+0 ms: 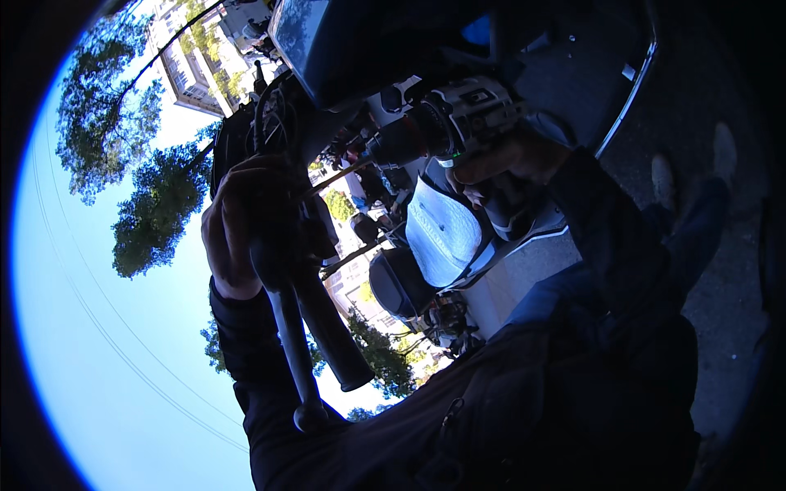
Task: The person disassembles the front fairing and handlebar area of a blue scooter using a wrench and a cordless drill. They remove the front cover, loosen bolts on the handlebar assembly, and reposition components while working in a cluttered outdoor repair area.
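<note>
My right hand (pixel 524 157) is wrapped round the handle of a cordless drill (pixel 471 110), whose dark chuck points left. A long thin bit (pixel 334 178) runs from the chuck to the dark handlebar assembly of a scooter or motorbike, close to my left hand; its tip is lost in shadow. My left hand (pixel 233 225) curls round the handlebar's dark control housing, its fingers partly in shade. Below it hang the black rubber handlebar grip (pixel 334 340) and the brake lever (pixel 288 348) with its ball end.
A seat with a silvery cover (pixel 440 229) lies beyond the drill, beside a black box (pixel 399 284). Dark bodywork with a windscreen (pixel 301 29) fills the top. Trees (pixel 155 225), a building (pixel 192 74) and sky stand left; shoes (pixel 663 182) rest on the pavement at right.
</note>
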{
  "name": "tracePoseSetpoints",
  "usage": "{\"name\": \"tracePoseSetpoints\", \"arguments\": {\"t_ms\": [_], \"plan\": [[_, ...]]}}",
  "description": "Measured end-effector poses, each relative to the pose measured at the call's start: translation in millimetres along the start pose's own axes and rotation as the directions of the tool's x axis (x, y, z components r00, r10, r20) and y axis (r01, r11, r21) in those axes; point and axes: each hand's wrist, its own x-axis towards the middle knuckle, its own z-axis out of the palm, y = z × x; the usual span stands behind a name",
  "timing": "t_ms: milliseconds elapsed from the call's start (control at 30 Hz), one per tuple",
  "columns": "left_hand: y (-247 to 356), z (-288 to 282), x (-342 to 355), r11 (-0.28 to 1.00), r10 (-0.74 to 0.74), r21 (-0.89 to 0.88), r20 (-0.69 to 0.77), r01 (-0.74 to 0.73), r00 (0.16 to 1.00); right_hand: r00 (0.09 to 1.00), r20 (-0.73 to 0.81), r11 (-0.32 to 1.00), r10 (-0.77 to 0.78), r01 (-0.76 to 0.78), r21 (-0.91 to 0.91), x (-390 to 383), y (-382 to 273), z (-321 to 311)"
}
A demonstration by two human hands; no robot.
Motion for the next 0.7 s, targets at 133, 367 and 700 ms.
{"name": "tracePoseSetpoints", "arguments": {"t_ms": [133,367,700], "plan": [[3,-4,6,0.991,-0.049,-0.127,0.030,0.053,0.998,0.992,-0.030,0.993,-0.119,0.119,0.002,0,6,6],[2,-6,3,0.971,-0.128,-0.200,0.036,0.133,0.991,0.989,-0.087,0.992,-0.121,0.119,-0.036,-2,5,9],[7,-5,12,0.999,0.022,0.041,0.021,-0.023,1.000,0.982,-0.180,0.998,-0.058,0.056,-0.015,0,13,6]]}}
